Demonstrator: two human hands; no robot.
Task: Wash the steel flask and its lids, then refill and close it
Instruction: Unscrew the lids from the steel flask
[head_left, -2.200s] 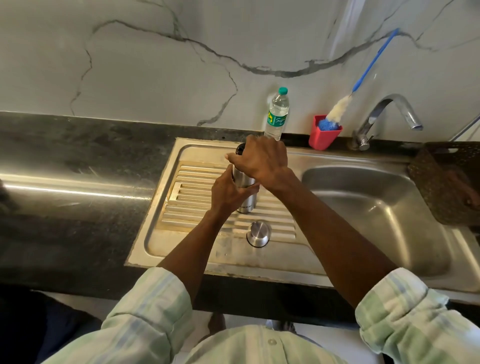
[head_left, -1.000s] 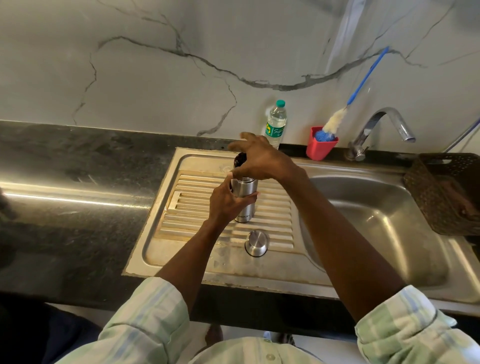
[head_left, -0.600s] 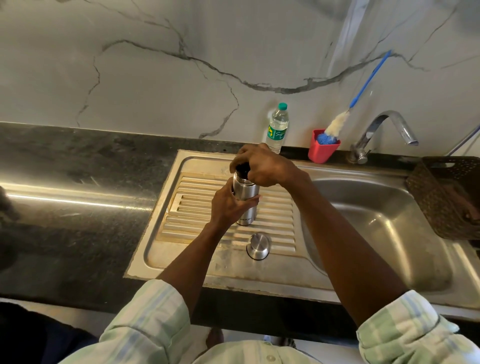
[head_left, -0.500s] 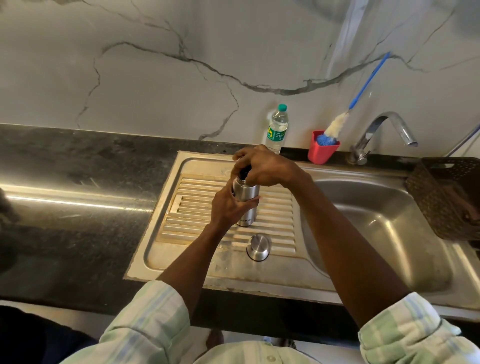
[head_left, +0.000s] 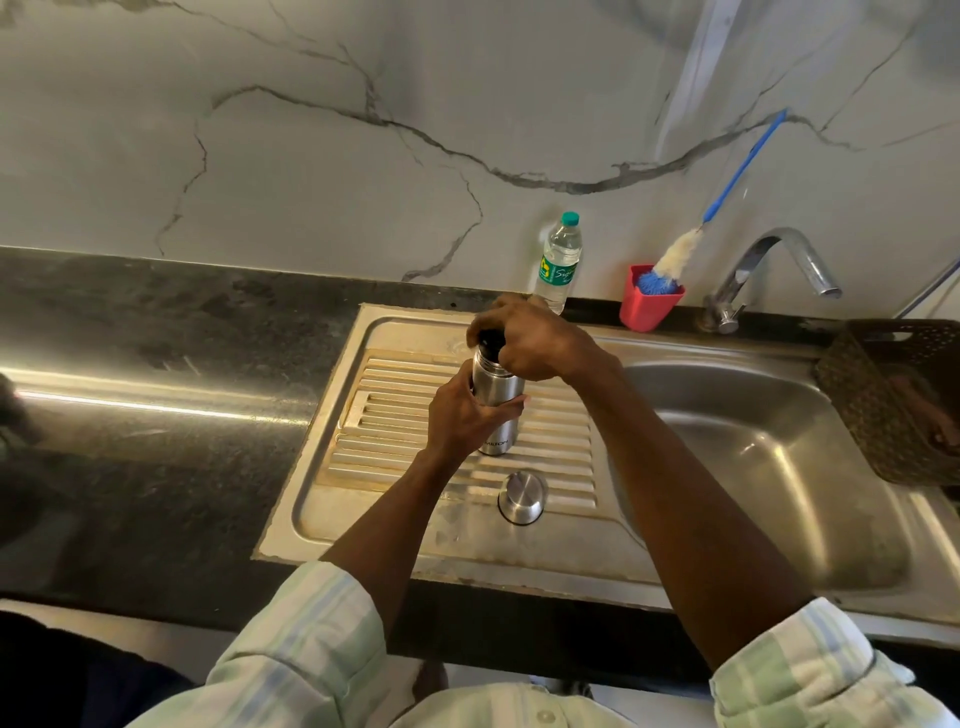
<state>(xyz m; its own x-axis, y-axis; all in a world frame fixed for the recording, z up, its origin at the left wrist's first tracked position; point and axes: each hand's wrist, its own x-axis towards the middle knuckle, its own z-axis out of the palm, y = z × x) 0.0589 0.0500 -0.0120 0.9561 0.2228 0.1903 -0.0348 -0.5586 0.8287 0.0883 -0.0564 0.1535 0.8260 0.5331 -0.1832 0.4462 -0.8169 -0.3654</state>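
The steel flask stands upright on the ribbed drainboard of the sink. My left hand grips its body from the left side. My right hand is curled over the top and grips the black inner lid, mostly hidden under my fingers. The steel outer cap sits on the drainboard just in front of the flask, apart from both hands.
A plastic water bottle stands at the back wall. A red cup holds a blue-handled bottle brush. The tap rises over the basin. A dark basket sits at the right. Black countertop lies left.
My right hand lifted its fingers, then closed again over the black lid and turned on it. My left hand kept hold of the flask, which stayed in place.
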